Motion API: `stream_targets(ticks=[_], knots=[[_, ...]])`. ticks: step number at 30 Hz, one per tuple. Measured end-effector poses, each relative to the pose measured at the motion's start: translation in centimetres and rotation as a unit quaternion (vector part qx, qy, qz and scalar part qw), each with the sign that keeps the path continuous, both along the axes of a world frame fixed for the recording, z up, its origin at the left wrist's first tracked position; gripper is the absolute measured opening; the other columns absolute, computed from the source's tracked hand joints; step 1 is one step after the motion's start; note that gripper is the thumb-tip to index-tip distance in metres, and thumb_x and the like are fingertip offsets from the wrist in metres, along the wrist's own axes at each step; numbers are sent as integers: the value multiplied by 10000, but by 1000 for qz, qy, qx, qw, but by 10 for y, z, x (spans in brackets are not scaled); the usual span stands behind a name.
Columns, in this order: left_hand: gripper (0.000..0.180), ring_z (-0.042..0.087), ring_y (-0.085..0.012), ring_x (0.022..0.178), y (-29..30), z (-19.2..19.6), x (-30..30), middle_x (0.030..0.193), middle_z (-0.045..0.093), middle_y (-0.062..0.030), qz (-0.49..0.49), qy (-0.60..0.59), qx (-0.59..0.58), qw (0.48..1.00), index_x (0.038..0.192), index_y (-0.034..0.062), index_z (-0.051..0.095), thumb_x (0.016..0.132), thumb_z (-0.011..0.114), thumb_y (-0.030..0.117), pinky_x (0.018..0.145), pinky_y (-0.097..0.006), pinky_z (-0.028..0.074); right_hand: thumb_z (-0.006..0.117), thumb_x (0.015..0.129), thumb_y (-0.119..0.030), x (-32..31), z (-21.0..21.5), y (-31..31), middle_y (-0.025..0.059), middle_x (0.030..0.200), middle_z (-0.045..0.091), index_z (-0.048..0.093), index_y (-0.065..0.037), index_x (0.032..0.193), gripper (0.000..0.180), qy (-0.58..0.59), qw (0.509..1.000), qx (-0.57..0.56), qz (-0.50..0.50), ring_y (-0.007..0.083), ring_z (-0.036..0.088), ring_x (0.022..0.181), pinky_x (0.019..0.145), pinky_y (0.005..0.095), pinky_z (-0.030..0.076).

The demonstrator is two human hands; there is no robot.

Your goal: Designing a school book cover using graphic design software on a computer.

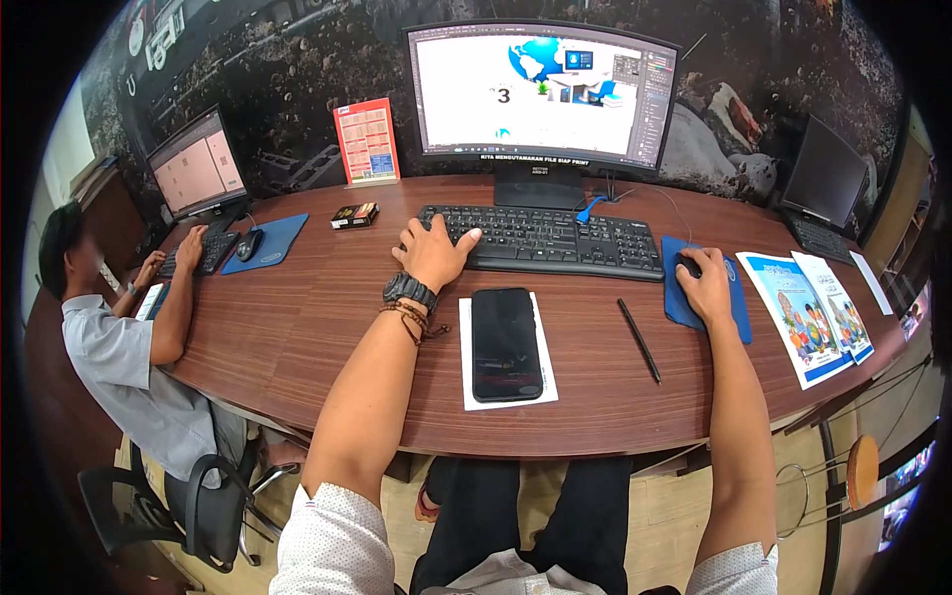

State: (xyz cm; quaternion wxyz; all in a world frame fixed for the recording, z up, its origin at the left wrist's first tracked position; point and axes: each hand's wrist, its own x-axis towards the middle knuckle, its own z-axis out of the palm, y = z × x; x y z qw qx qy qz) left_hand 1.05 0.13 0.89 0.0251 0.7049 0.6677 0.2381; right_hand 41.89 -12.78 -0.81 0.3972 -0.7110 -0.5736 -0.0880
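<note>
Resting on the black keyboard in the upper middle of the frame, our left hand lies loosely open, fingers spread over the keys at its left end, gripping nothing. Our right hand sits to the right of centre, cupped over a dark mouse on a blue mouse pad; we cannot tell how firmly it is held, since the palm hides most of it.

We judge the keyboard to be light, stiff plastic that needs only fingertip pressure and would slide if pushed from an edge; lifting it would be best done by both short ends. The mouse looks small, hard and smooth, best taken by its sides between thumb and outer fingers.

Just below the keyboard, a black phone lies flat on a white sheet, with a dark pen to its right. Above the keyboard stands a wide monitor. Printed booklets lie at the right edge of the brown desk. At the left of the frame, another person sits typing at a second keyboard.
</note>
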Motion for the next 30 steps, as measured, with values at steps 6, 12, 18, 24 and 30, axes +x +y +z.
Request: stream_targets(ticks=[6,12,18,24,30], knots=[[820,353,-455,1326,1,-1,-1,1391,403,-285,-6,-7,-6,1000,1418,36,471,909,507,678,1086,-659,238,680,820,-221,1,-1,1,171,1210,567,704,-74,1134,347,3,1000,-6,-3,365,573,1135,981,428,468],[821,348,-459,1333,1,-2,-1,1399,398,-286,-3,-10,-2,1000,1403,25,481,903,519,676,1093,-677,218,679,819,-223,1,-1,0,173,1220,565,702,-76,1132,347,5,1000,-6,2,367,570,1145,984,426,467],[831,408,-462,1286,2,0,-3,1355,442,-287,7,-16,14,1000,1342,-43,505,892,562,653,1074,-624,306,672,819,-227,1,0,0,169,1226,563,692,-86,1150,361,-2,1000,-8,-2,369,571,1146,983,427,468],[844,533,-504,1113,8,-1,-13,1203,517,-346,25,-31,63,997,1135,-163,579,877,605,640,945,-525,469,664,808,-211,-3,2,-1,169,1219,567,695,-85,1131,348,-7,1000,-11,-1,370,574,1137,977,430,471],[830,543,-513,1107,7,0,-11,1221,508,-357,23,-24,50,998,1070,-171,626,875,611,636,911,-529,499,662,804,-206,-1,1,-2,171,1196,578,699,-84,1115,335,-8,1000,1,7,370,577,1125,971,431,473]])
